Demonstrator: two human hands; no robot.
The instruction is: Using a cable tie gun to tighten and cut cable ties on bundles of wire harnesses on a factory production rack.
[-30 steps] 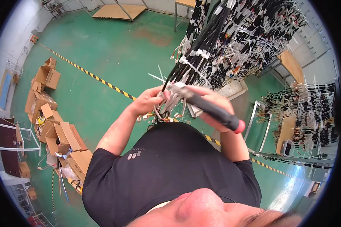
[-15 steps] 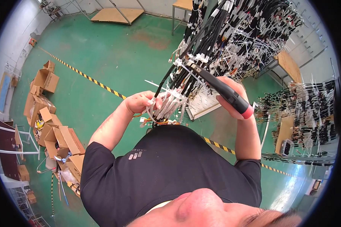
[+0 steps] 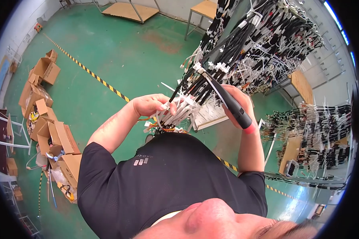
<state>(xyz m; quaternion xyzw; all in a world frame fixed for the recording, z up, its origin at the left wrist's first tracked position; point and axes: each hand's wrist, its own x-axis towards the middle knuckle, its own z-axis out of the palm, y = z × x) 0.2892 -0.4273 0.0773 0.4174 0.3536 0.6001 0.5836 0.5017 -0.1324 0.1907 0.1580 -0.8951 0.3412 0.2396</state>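
Observation:
My right hand [image 3: 240,98] is wrapped round a black cable tie gun [image 3: 232,104] with a red end. The gun's nose meets a white cable tie [image 3: 199,67] on a bundle of black cables, and a white tail runs along the gun. Lower on the same bundle, my left hand [image 3: 151,105] has its fingers closed on a black cable [image 3: 173,95] where white-wrapped ends [image 3: 181,108] gather. Orange and yellow wires with small white connectors [image 3: 148,124] hang below that hand, close to my shirt.
A dense rack of hanging wire harnesses [image 3: 267,44] stands ahead to the right, with another harness rack [image 3: 319,131] farther right. Open cardboard boxes [image 3: 60,135] line the left. Yellow-black tape [image 3: 95,77] crosses the green floor. Wooden-topped tables [image 3: 205,8] stand at the back.
The gun's nose has come up against the white cable tie, where a small gap showed before. My left hand keeps its grip on the cable. The whole view has shifted slightly.

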